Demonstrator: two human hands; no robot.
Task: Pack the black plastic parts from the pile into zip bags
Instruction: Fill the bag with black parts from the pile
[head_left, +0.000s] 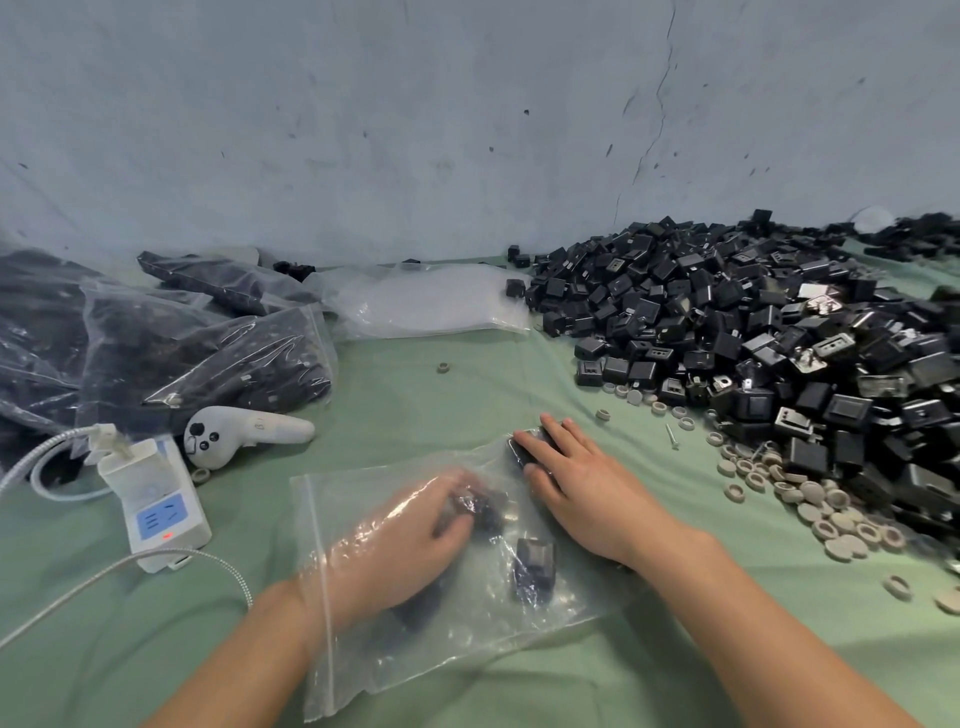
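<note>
A clear zip bag (452, 623) lies on the green cloth in front of me. My left hand (400, 545) is inside it, with its fingers curled round a few black plastic parts (478, 506). Another black part (535, 558) lies loose in the bag. My right hand (582, 488) rests on the bag's far right corner. Its fingers are straight and press on a black part (522, 449) there. The big pile of black parts (753, 332) fills the right side of the table.
Filled zip bags (156, 343) are stacked at the left, and a stack of empty bags (431, 301) lies by the wall. A white controller (244, 431) and a white power socket (156, 499) with cables sit at the left. Beige rings (810, 499) and a screw (671, 435) edge the pile.
</note>
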